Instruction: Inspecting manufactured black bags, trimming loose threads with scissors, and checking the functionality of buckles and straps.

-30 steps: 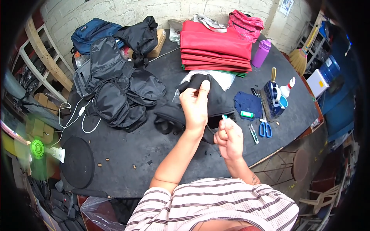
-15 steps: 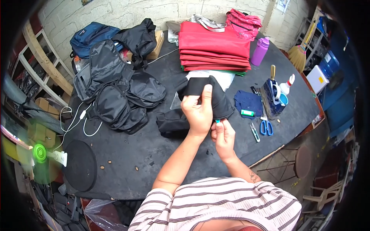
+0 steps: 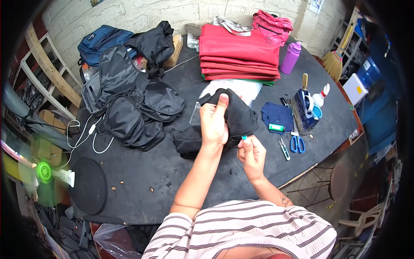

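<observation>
fabric [image 3: 243, 116], black and bunched, is clasped in the left hand [image 3: 213, 124], thumb on top; the right hand [image 3: 251, 156] pinches a small teal piece [image 3: 244, 137] at its lower edge. handling there looks under way, not finished; how much is left cannot be told. just beyond the right hand lie snips [image 3: 284, 149] and scissors [image 3: 297, 143], unheld; farther left of the left hand, black bags [image 3: 125, 113]; farthest ahead, a folded red stack [image 3: 239, 52].

Black tabletop [image 3: 142, 172], dark bags [image 3: 125, 114], purple bottle [image 3: 290, 59], navy cloth [image 3: 272, 113], scissors [image 3: 296, 137] (blue-handled).
</observation>
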The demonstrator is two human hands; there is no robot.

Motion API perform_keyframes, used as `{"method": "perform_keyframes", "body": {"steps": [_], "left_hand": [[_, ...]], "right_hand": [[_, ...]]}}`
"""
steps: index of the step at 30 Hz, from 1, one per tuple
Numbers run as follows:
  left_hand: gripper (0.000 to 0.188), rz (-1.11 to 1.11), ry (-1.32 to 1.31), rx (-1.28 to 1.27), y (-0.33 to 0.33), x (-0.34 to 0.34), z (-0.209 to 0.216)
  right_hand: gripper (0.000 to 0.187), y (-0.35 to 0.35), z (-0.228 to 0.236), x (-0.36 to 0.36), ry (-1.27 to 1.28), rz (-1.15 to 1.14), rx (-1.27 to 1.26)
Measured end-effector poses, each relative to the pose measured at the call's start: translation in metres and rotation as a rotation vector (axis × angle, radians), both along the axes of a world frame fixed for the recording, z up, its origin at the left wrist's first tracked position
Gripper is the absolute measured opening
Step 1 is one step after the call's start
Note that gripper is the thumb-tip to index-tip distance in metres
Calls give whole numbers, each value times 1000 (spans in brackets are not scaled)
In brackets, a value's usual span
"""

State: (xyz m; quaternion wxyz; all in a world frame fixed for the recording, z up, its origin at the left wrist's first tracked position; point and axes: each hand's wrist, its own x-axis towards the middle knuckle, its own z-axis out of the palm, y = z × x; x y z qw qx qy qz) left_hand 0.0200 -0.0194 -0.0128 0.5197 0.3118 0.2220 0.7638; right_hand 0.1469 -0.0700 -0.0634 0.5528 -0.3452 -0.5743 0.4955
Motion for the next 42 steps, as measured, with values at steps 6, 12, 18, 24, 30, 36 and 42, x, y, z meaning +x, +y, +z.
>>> {"method": "perform_keyframes", "body": {"steps": [6,12,18,24,30,36,42], "left_hand": [[32,392,225,26,-8,5,5],[37,551,348,7,-11,7,6],[12,23,-49,-98,-15,-6,16],[14,-128,-132,-18,-15,-17,14],[12,-67,-172,-36,-13,-16,13],[21,-179,-136,-86,-10,-22,-12],[25,-146,-44,-25,-17,-16,-3]], "right_hand": [[27,21,14,17,1317,1187,-988],[28,4,15,-5,300,302,-163],[28,13,24,8,230,376,-219],[24,2,6,7,-132,1,91],[23,0,6,-2,90,120,-58],[27,-5,22,4,741,758,-557],[28,0,18,-4,7,143,-71]]}}
